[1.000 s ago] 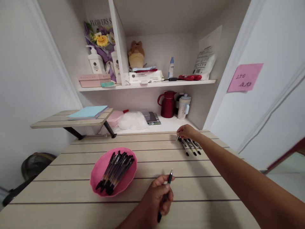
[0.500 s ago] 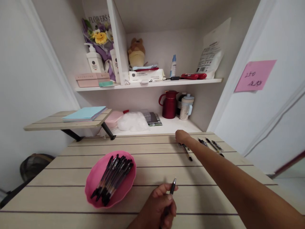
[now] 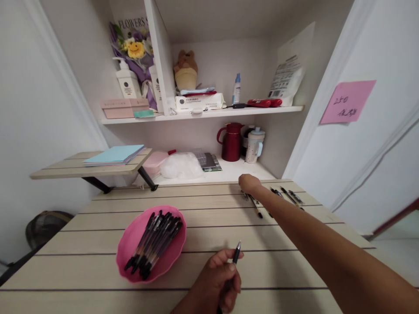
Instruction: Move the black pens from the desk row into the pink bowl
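Note:
My left hand (image 3: 222, 277) is closed around a dark pen (image 3: 236, 252), its bare metal tip pointing up and away from me. Across the table, my right hand (image 3: 249, 183) reaches down close to the back edge, over some pens (image 3: 255, 206) lying there. Its fingers are hidden behind the hand, so whether they hold anything does not show. To the left, a pink scalloped bowl (image 3: 126, 244) holds a bundle of capped black pens (image 3: 157, 244). Several more pens (image 3: 290, 196) lie right of my right hand, partly behind my forearm.
A small raised shelf (image 3: 59, 165) with a stack of coloured paper (image 3: 114, 155) stands at the back left. Behind the table, a cabinet holds a cotton-like white bundle (image 3: 181, 165), a red jug (image 3: 231, 141) and a speckled cup (image 3: 254, 147). A pink note (image 3: 347, 101) hangs at right.
The whole view has shifted slightly. My left hand still holds the pen, and my right hand remains at the far pens with little visible movement.

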Action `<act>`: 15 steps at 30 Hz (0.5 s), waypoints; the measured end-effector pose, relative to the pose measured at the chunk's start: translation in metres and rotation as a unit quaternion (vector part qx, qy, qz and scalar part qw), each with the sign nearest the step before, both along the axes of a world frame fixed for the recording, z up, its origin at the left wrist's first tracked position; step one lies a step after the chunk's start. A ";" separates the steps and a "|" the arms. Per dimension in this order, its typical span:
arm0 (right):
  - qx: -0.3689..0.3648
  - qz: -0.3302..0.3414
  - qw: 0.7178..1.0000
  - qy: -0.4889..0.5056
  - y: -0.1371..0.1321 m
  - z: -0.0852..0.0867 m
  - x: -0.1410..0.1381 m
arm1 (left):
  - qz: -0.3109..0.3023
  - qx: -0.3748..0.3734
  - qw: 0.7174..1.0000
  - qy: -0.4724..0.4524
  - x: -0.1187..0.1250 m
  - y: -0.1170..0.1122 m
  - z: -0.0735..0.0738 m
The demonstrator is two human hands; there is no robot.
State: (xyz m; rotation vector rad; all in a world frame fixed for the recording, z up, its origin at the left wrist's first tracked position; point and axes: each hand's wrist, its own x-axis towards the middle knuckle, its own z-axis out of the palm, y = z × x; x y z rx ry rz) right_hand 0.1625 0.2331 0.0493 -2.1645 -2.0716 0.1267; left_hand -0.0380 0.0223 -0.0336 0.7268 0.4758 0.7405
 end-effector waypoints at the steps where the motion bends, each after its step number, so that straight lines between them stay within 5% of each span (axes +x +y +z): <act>1: 0.014 0.007 1.000 0.009 -0.002 0.010 -0.001 | 0.000 0.004 1.000 -0.002 0.000 0.000 0.001; 6: 0.098 0.064 0.990 0.074 -0.023 0.079 -0.010 | 0.016 0.009 1.000 0.013 0.000 -0.003 0.011; 9: 0.146 0.105 0.964 0.197 -0.062 0.095 -0.020 | 0.047 0.003 0.998 0.035 0.000 -0.007 0.018; 11: 0.138 0.111 0.928 0.328 -0.100 0.079 -0.030 | 0.060 0.004 0.997 0.044 0.001 -0.009 0.021; 13: 0.094 0.093 0.886 0.444 -0.140 0.045 -0.044 | 0.071 0.010 0.996 0.044 0.002 -0.009 0.021; 15: -0.001 0.056 0.806 0.589 -0.174 0.006 -0.059 | 0.086 0.021 0.995 0.040 0.003 -0.009 0.021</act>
